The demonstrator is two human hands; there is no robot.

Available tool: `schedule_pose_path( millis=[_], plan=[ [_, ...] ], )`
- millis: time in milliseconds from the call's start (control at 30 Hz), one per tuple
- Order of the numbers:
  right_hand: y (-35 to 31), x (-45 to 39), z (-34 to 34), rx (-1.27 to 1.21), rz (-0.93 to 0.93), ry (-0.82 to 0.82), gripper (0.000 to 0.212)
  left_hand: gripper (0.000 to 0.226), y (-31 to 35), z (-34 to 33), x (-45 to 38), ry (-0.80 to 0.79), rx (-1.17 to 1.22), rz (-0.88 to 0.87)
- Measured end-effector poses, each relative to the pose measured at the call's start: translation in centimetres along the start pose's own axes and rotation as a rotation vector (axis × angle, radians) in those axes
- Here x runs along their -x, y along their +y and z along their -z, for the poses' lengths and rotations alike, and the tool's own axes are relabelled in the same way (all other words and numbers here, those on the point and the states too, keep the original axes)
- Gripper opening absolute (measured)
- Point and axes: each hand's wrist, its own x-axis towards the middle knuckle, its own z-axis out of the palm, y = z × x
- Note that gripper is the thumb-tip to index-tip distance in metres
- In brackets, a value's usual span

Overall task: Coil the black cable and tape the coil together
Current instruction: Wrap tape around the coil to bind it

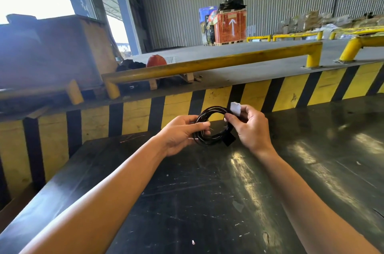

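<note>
At frame centre above the counter [207, 191], left hand [180, 135] pinches the coiled black cable [209, 127] while right hand [249, 129] grips white tape [235, 109] at its rim; a loosened pinch would likely spring the loops apart.

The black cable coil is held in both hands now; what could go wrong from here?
The coil is held in the air by the left hand on one side only, so its loops may spring apart. The white tape piece in the right hand could fold and stick to itself.
</note>
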Motion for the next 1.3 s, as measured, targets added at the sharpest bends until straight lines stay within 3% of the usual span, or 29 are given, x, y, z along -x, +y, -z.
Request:
schedule_pose_path(
  millis=[200,333,467,567,700,867,1300],
  plan=[
    [1.8,-0.8,0.4,-0.029,-0.094,-0.046,0.011,0.026,0.1,-0.4,-0.2,0.189,0.07,-0.112],
    [1.0,-1.1,1.5,-0.057,-0.02,-0.021,0.018,0.033,0.4,-0.6,-0.3,0.251,0.038,-0.14],
    [-0.8,-0.3,1.3,-0.096,0.009,-0.323,0.012,0.035,0.3,-1.0,-0.6,0.253,0.041,-0.153],
    [-0.7,0.0,0.7,-0.024,-0.028,-0.453,0.012,0.032,0.1,-1.6,-0.8,0.249,0.067,-0.144],
    [-0.5,-0.2,0.5,-0.029,-0.045,-0.45,0.011,0.02,-0.3,-2.2,-0.9,0.23,0.141,-0.102],
    [-0.4,-0.4,0.2,-0.06,-0.022,-0.415,0.008,0.03,-0.6,-2.4,-0.8,0.172,0.219,-0.036],
    [-0.6,0.8,1.1,-0.114,0.108,-0.403,0.014,0.025,-0.5,-2.1,-0.1,0.016,0.382,0.022]
  ],
)
